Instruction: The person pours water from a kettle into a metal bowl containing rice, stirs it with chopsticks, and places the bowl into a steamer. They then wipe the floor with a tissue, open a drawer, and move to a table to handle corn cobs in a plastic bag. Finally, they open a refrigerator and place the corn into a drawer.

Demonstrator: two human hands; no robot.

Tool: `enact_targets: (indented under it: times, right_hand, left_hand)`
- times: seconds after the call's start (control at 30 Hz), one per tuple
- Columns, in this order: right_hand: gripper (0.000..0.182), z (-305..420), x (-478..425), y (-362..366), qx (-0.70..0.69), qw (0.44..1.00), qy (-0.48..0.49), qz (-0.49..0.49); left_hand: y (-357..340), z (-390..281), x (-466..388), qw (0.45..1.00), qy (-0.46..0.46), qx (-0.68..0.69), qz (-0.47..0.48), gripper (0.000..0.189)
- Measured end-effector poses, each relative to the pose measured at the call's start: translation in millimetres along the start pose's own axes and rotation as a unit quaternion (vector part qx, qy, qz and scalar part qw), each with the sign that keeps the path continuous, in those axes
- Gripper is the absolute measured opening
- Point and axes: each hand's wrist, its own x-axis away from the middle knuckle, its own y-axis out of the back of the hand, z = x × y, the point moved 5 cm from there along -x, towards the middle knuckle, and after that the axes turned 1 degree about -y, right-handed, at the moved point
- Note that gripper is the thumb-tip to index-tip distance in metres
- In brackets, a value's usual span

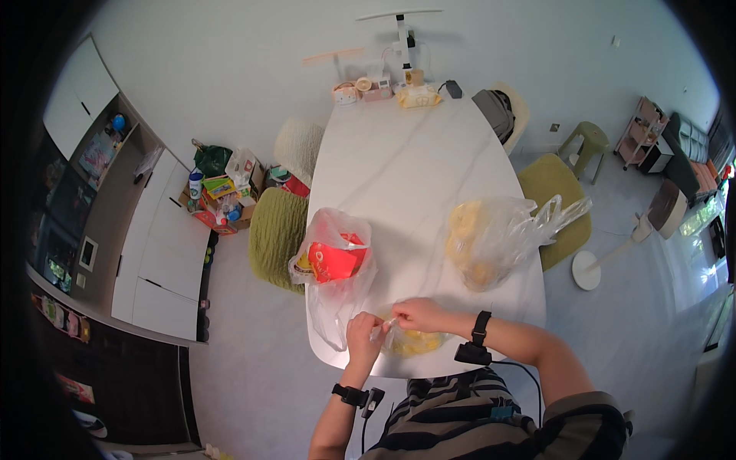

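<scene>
A clear plastic bag with yellow contents (415,343) lies near the front edge of the white marbled table (411,155). Both hands pinch its gathered top: my left hand (365,336) from the left, my right hand (420,315) from the right, fingertips almost touching. What the yellow contents are, I cannot tell. Left of my hands stands a thin translucent plastic bag (339,299) holding a red packet (338,260). To the right, a larger clear bag (506,236) contains pale yellow, rounded items.
At the table's far end are a wipes packet (418,96), a desk lamp (402,46) and small boxes. Green chairs (279,238) flank the table on both sides. A filled cardboard box (221,201) stands on the floor at left; a white-based stand fan (586,270) is at right.
</scene>
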Motion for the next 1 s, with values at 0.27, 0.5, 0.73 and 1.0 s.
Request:
enact_targets:
  times: [0.27, 0.5, 0.73, 1.0]
  right_hand:
    - [0.015, -26, 14, -16, 0.172, 0.984, 0.014, 0.033]
    - [0.022, -42, 60, -8, 0.133, 0.970, -0.060, -0.194]
    - [0.027, -34, 173, 3, 0.130, 0.944, -0.187, -0.238]
    - [0.031, -14, 329, 1, 0.045, 0.892, -0.298, -0.336]
  left_hand:
    - [7, 28, 56, 0.991, 0.066, 0.003, 0.120, 0.027]
    - [-7, -2, 23, 0.989, 0.015, 0.000, 0.144, 0.051]
    - [-67, 14, 6, 0.982, -0.085, 0.075, 0.154, 0.011]
    - [-66, -99, -7, 0.954, -0.020, 0.224, 0.198, 0.012]
